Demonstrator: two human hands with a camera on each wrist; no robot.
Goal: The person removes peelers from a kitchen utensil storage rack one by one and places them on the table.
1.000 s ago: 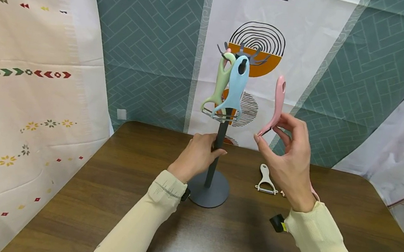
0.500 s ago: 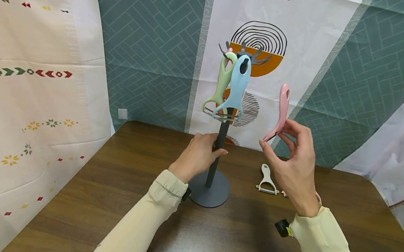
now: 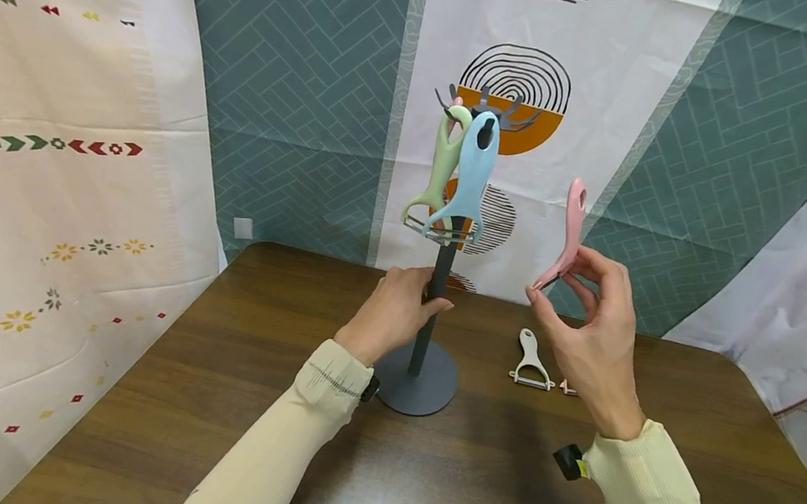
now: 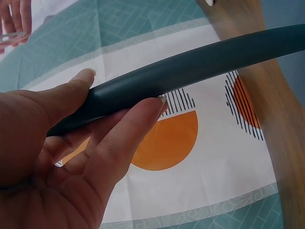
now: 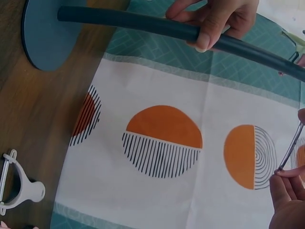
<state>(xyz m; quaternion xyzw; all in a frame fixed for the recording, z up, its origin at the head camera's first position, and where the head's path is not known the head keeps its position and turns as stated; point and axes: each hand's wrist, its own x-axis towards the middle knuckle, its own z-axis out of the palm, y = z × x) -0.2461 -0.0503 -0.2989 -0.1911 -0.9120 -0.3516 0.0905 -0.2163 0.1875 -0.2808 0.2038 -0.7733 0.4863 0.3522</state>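
Observation:
My left hand holds the dark grey pole of a hook stand; the left wrist view shows thumb and fingers around that pole. From the stand's hooks hang a light blue peeler and a light green peeler. Behind the green one, a bit of pink shows, mostly hidden. To the right of the stand, my right hand pinches a pink peeler by its blade end, handle pointing up. This peeler's blade edge appears at the right wrist view's border.
A white peeler lies on the brown table, right of the stand's round base. Beside it is a small pink piece, partly hidden by my right hand. Patterned cloth hangs behind the table.
My right hand, carrying the pink peeler, has moved right and slightly down, farther from the stand. My left hand has stayed on the pole.

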